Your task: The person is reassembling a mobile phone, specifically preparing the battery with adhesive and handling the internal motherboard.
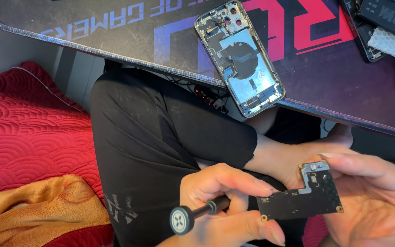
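My left hand (220,201) grips a small black screwdriver (193,216) with a round end cap, and its thumb and forefinger also pinch the left end of a black L-shaped circuit board (305,196). My right hand (371,196) cups the board's right end from the side and below. Both hands are held over my lap, below the desk edge. An opened phone housing (241,57) lies face up on the desk mat, its inner parts showing, well above the hands.
A dark desk mat (115,27) with red and blue graphics covers the desk. A black phone battery (387,16) and another dark phone part (366,39) lie at the top right. A red quilted cover (24,137) and an orange cloth (37,206) lie at the left.
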